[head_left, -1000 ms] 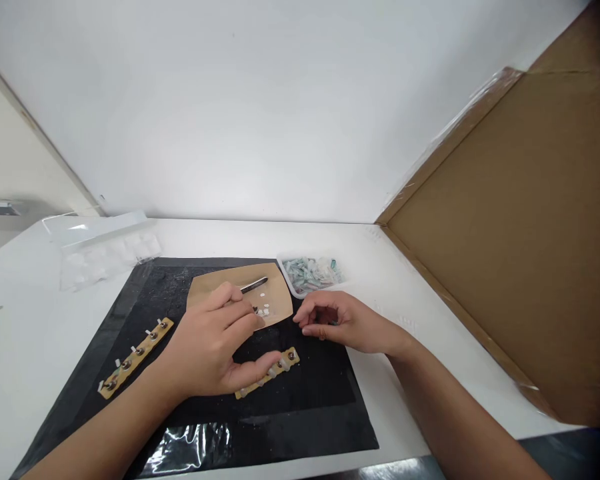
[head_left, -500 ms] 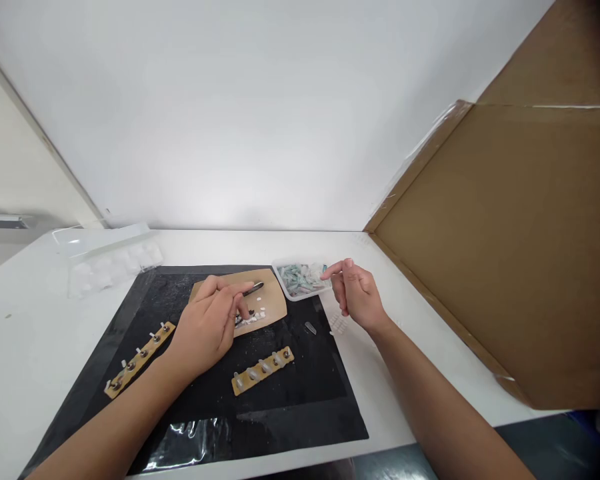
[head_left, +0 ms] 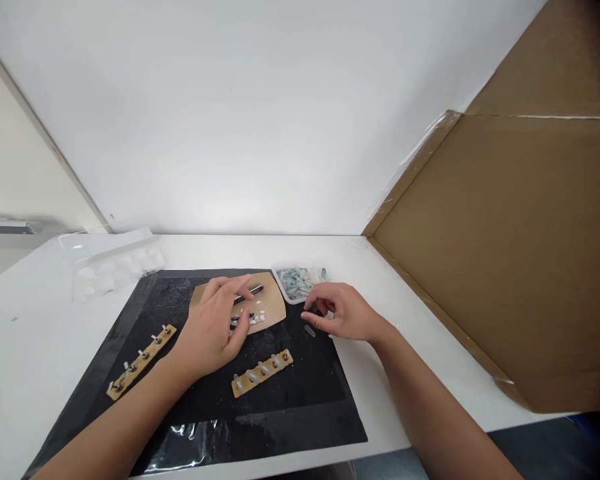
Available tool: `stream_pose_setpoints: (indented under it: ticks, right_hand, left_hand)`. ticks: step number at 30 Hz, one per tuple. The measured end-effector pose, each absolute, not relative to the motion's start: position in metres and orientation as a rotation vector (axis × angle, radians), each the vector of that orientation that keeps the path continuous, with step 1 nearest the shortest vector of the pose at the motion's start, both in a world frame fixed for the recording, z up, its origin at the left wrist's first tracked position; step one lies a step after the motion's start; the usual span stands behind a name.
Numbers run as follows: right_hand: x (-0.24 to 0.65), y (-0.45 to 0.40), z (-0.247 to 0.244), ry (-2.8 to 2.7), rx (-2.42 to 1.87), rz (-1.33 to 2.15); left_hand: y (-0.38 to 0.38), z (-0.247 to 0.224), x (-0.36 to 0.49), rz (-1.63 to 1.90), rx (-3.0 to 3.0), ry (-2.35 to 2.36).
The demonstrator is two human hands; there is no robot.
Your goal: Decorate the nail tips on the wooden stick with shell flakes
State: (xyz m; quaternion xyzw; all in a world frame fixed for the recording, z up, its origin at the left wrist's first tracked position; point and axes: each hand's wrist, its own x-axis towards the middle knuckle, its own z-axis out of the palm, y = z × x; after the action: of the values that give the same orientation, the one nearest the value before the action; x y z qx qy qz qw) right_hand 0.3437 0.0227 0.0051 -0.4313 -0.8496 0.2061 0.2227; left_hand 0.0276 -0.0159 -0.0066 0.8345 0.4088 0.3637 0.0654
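My left hand (head_left: 207, 327) is over the left part of a tan tray (head_left: 275, 303), thumb and fingers spread, holding nothing that I can see. Beneath its fingers lies a slim dark pen-like tool (head_left: 256, 290), partly hidden. Small white pieces (head_left: 257, 319) and a few dark ones are scattered in the tray. To the right, my right hand (head_left: 343, 312) hovers with thumb and index fingertip close together but slightly apart. Just below those fingertips a clear nail tip (head_left: 309, 331) rests on the black mat (head_left: 305, 400).
A white plastic box (head_left: 295, 301) of clear and greenish nail tips stands behind my right hand. Two tan strips, one in front (head_left: 263, 373) and one at left (head_left: 140, 360), carry upright posts with tips. A clear package (head_left: 115, 270) sits back left; a cardboard panel (head_left: 505, 267) borders the right.
My right hand has moved left and down from beside the box to above the loose nail tip. My left hand's thumb and fingers have spread over the tray.
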Motion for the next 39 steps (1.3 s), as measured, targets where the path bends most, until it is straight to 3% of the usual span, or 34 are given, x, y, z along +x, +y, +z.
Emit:
stream_pose_setpoints:
  ticks: [10, 22, 33, 39]
  right_hand:
    - [0.343, 0.02, 0.009, -2.585, -1.437, 0.653]
    - [0.336, 0.009, 0.012, -2.352, -1.113, 0.926]
    - [0.295, -0.012, -0.006, -1.959, -0.559, 0.545]
    - [0.289, -0.02, -0.008, -1.994, -0.509, 0.363]
  left_hand:
    - [-0.018, -0.007, 0.03, 1.197, 2.555, 1.147]
    - [-0.027, 0.002, 0.037, 1.175, 2.649, 1.003]
    - [-0.036, 0.003, 0.049, 1.059, 2.219, 1.021]
    - [-0.037, 0.006, 0.05, 1.025, 2.1, 1.056]
